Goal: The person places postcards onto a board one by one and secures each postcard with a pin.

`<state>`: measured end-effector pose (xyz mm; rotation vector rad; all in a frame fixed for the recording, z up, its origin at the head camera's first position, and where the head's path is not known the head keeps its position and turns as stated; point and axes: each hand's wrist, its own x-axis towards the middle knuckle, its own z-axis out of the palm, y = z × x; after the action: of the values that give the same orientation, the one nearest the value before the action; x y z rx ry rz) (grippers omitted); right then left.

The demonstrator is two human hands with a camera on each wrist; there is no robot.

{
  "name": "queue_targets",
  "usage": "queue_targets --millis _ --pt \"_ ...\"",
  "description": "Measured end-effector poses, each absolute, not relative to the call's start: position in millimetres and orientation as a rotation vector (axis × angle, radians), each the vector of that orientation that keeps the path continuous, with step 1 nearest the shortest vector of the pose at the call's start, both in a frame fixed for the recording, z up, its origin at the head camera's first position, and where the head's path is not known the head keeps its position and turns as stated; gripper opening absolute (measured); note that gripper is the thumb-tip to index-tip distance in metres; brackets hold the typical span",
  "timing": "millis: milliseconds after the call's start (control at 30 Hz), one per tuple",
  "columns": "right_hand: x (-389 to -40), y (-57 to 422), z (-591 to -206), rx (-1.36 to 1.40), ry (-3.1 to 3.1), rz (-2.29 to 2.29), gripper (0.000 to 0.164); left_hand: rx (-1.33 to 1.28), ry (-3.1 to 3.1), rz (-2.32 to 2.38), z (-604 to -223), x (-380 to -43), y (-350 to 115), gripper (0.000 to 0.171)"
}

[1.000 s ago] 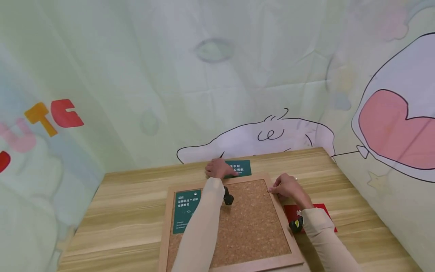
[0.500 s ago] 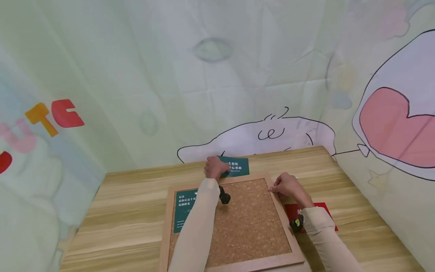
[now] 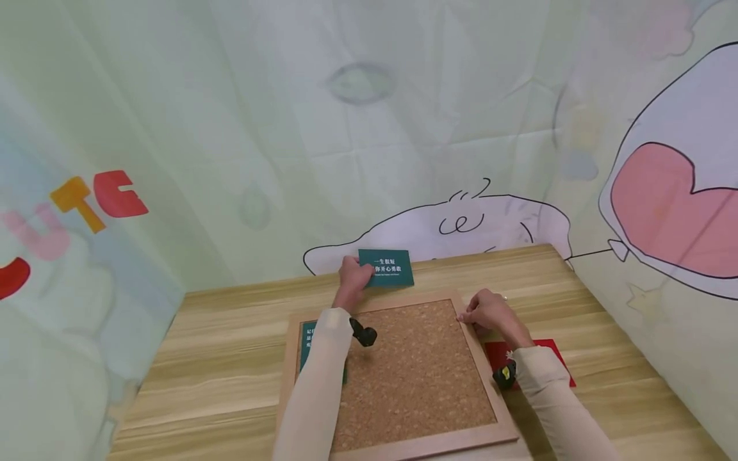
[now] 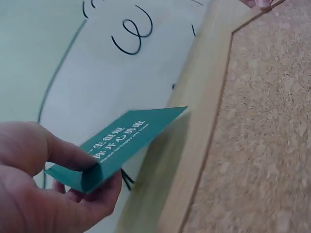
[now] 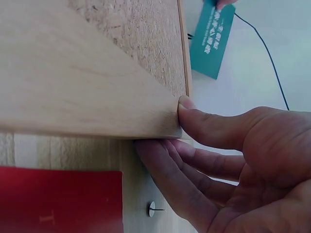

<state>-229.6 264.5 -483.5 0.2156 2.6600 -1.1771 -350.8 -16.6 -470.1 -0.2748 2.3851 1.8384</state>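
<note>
My left hand (image 3: 353, 279) pinches a green card (image 3: 392, 266) with white writing by its left end, thumb on top and fingers beneath. In the left wrist view the card (image 4: 131, 138) is lifted, tilted and slightly bent at the thumb. At the far right corner of a wood-framed cork board (image 3: 415, 371), my right hand (image 3: 490, 312) grips the frame. The right wrist view shows its thumb over the frame (image 5: 121, 107) and its fingers under the edge. A second green card (image 3: 307, 342) lies on the board's left side, partly hidden by my left sleeve.
A red card (image 3: 556, 352) lies on the wooden table (image 3: 219, 358) right of the board, partly under my right wrist. Near it, a thumbtack (image 5: 152, 209) rests on the table. A printed curtain (image 3: 259, 160) hangs behind the table's far edge.
My left hand has taken hold of the green card behind the board, raised it and moved it leftward. The right hand stays at the board's corner.
</note>
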Motion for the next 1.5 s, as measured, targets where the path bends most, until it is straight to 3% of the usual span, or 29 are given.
queue_targets --millis 367,567,767,933,1067,1200,1367,1500 --pt "-231 267 -483 0.175 2.673 -1.18 0.022 -0.119 2.271 1.783 -449 -315 -31 0.041" --pt "-232 270 -484 0.196 2.629 -1.218 0.023 -0.054 2.183 1.758 -453 -291 -33 0.036" --pt "-232 272 -483 0.218 2.609 -1.215 0.022 -0.075 2.17 1.683 -461 -272 -30 0.042" --pt "-233 271 -484 0.202 2.642 -1.178 0.022 0.007 2.26 1.555 -465 -262 -29 0.024" --pt "-233 271 -485 0.198 2.659 -1.15 0.023 0.094 2.42 1.34 -466 -257 -29 0.033" --pt "-233 270 -485 0.199 2.655 -1.151 0.023 0.189 2.566 1.155 -465 -254 -27 0.031" --pt "-232 269 -484 0.18 2.67 -1.154 0.023 0.211 2.691 0.929 -461 -254 -25 0.059" --pt "-230 269 -483 0.176 2.676 -1.162 0.023 0.185 2.692 0.772 -460 -257 -23 0.05"
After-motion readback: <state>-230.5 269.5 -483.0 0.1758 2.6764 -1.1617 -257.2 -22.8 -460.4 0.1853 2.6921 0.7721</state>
